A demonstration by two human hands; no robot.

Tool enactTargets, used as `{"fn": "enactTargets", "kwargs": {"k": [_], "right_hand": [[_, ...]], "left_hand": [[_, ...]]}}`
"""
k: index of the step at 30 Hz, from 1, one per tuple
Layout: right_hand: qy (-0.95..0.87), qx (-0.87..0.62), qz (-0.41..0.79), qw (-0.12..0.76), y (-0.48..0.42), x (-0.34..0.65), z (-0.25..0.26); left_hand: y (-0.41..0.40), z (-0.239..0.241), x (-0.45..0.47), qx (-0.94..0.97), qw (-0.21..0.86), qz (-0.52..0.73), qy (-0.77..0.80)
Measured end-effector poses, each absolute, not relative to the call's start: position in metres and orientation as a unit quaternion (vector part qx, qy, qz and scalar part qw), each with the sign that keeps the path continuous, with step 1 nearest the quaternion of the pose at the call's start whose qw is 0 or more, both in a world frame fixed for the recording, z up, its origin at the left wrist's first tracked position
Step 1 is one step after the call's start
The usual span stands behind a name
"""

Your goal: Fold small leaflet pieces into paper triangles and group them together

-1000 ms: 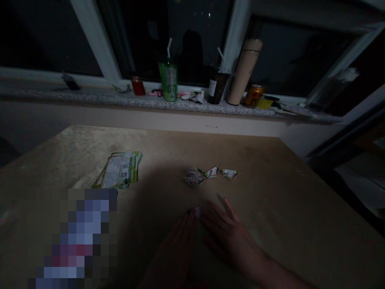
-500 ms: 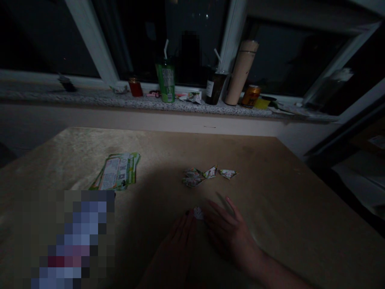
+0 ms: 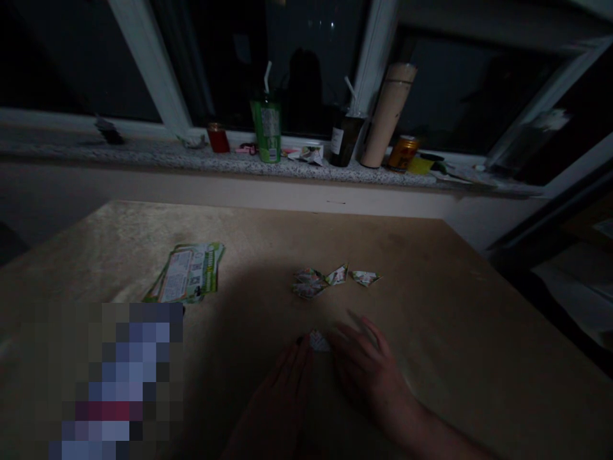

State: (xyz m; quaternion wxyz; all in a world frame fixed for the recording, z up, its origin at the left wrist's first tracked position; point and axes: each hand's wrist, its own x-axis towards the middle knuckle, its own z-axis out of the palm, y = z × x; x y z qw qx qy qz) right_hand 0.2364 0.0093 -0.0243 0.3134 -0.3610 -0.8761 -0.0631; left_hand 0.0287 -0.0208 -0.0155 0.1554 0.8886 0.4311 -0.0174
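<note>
A small piece of folded printed paper (image 3: 318,340) lies on the table between my two hands. My left hand (image 3: 282,383) rests flat at its left side, with straight fingers close together and the fingertips touching the paper's edge. At the paper's right edge is my right hand (image 3: 371,364), its fingers bent a little and apart, the index finger raised. Motion blurs some right fingertips, so I cannot tell whether they touch the paper. Just beyond lie folded paper pieces: a clustered one (image 3: 309,283), a pointed one (image 3: 338,275) and a separate one (image 3: 366,277).
A stack of green printed sheets (image 3: 189,271) lies on the left of the table (image 3: 431,306). A pixelated patch (image 3: 119,383) hides the lower left. On the windowsill (image 3: 297,167) stand a green cup (image 3: 268,131), a dark cup (image 3: 345,140), a tall flask (image 3: 387,115) and a can (image 3: 403,153).
My right hand has shifted slightly right, and a little more of the folded paper shows. My left hand stays nearly in place. The whole view has moved slightly.
</note>
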Motion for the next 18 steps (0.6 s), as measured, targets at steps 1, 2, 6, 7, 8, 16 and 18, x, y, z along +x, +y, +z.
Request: {"fn": "enactTargets", "kwargs": {"k": [1, 2, 6, 7, 8, 16, 18], "right_hand": [[-0.877, -0.359, -0.065, 0.313, 0.009, 0.236, -0.026], [-0.879, -0.358, -0.067, 0.309, 0.009, 0.236, -0.027], [-0.883, -0.36, -0.067, 0.294, 0.009, 0.235, -0.025], [-0.883, -0.361, -0.065, 0.294, 0.009, 0.235, -0.024], [-0.882, -0.361, -0.064, 0.295, 0.009, 0.235, -0.024], [-0.881, -0.366, -0.043, 0.298, 0.009, 0.236, -0.027], [-0.882, -0.366, -0.042, 0.295, 0.009, 0.236, -0.029]], "left_hand": [[-0.022, -0.014, 0.028, 0.888, 0.153, -0.017, 0.433], [-0.022, -0.012, 0.028, 0.885, 0.149, -0.02, 0.441], [-0.025, -0.01, 0.027, 0.87, 0.115, -0.054, 0.476], [-0.026, -0.012, 0.026, 0.871, 0.096, -0.053, 0.479], [-0.027, -0.015, 0.025, 0.873, 0.072, -0.047, 0.48], [-0.026, -0.03, 0.02, 0.897, -0.091, 0.008, 0.432], [-0.025, -0.028, 0.02, 0.901, -0.095, 0.002, 0.424]]}}
